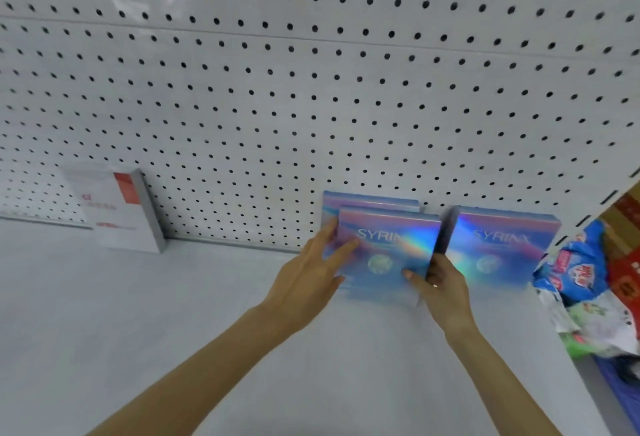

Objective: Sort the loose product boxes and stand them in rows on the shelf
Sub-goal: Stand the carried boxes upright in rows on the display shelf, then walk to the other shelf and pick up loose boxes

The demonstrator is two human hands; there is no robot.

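**Two hands at a row of holographic boxes on a white shelf**

At far left a white box (121, 214) with a red stripe stands upright against the pegboard (311, 89), its face turned slightly right; a wide stretch of bare shelf (194, 297) lies between it and the centre; the left hand (311, 273), fingers straight and spread, touches the left edge of the front SYRINX box (384, 252); that box stands upright, face toward the viewer, its longer side running left to right; a rear SYRINX box (372, 201) stands just behind it at the pegboard, offset a little left; the right hand (441, 285) grips a dark slim item (446, 235), held upright and edge-on, too blurred to identify; it sits between the front box and the right SYRINX box (502, 245), which also faces forward; crumpled bags (581, 283) lie beyond the shelf's right edge.
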